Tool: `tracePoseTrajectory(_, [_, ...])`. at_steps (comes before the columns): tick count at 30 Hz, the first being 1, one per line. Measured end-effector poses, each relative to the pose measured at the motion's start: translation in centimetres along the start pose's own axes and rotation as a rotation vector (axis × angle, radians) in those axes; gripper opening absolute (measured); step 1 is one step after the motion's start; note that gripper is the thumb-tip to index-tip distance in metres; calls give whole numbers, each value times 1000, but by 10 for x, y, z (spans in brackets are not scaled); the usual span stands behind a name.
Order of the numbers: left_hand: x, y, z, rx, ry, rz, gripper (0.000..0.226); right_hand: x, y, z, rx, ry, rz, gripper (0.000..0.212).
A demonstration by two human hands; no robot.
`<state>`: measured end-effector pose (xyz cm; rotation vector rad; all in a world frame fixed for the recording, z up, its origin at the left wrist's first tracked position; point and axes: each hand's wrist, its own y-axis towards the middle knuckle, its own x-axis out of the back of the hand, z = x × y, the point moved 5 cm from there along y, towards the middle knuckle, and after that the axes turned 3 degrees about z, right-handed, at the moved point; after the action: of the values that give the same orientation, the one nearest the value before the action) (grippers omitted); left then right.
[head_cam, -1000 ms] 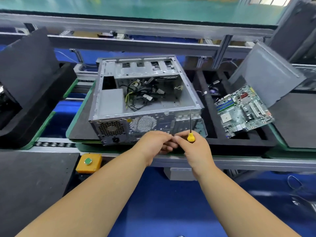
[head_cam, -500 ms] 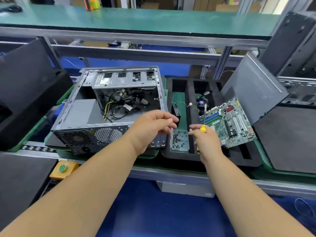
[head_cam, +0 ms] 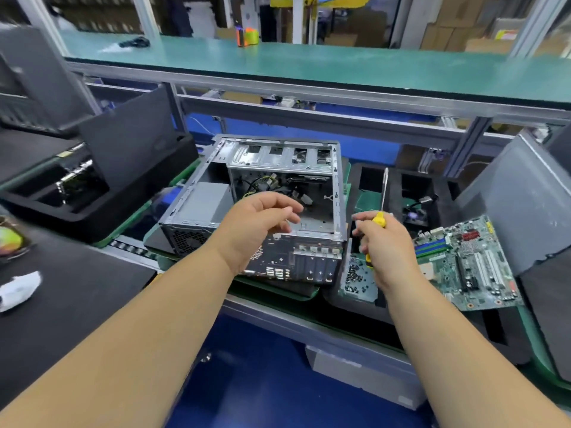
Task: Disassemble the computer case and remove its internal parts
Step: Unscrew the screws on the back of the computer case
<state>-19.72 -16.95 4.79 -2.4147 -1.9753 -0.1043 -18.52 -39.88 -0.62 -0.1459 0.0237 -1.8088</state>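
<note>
The open metal computer case [head_cam: 279, 163] lies on its side on the conveyor, with loose cables and a grey power supply [head_cam: 202, 202] inside. My left hand [head_cam: 258, 227] hovers over the case's near edge, fingers loosely curled and holding nothing. My right hand [head_cam: 384, 245] grips a yellow-handled screwdriver [head_cam: 381, 205], shaft pointing up, just right of the case. Under that hand sits a small clear box of dark screws [head_cam: 355, 278]. A green motherboard [head_cam: 469, 262] lies in the black foam tray [head_cam: 411, 183] to the right.
A grey side panel [head_cam: 519, 199] leans at the far right. Black foam trays [head_cam: 92, 193] and a dark panel stand to the left. A green-topped shelf [head_cam: 309, 61] runs across above. A white rag [head_cam: 18, 288] lies on the black mat at near left.
My left hand drew back from over the screw box to the case's near edge. My right hand stayed beside the screw box with the screwdriver. The view tilted up and shifted left.
</note>
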Motion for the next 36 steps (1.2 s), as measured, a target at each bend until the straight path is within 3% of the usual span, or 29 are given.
tracePoseTrajectory(9, [75, -8, 3, -38, 82, -103, 24, -82, -30, 21, 35, -145, 226, 13])
tracePoseTrajectory(14, [123, -11, 16, -67, 321, -122, 20, -128, -42, 19, 48, -176, 263, 10])
tracePoseTrajectory(18, [159, -2, 26, -126, 730, -28, 13, -158, -43, 24, 146, -307, 194, 13])
tracePoseTrajectory(23, [192, 20, 48, -114, 1160, 182, 69, -194, -39, 36, 217, -547, 141, 11])
tracePoseTrajectory(28, [216, 39, 64, -158, 1160, 208, 80, -222, -32, 30, 89, -664, 95, 15])
tracePoseTrajectory(36, [227, 45, 73, -194, 983, 226, 81, -215, -32, 30, -14, -792, -119, 20])
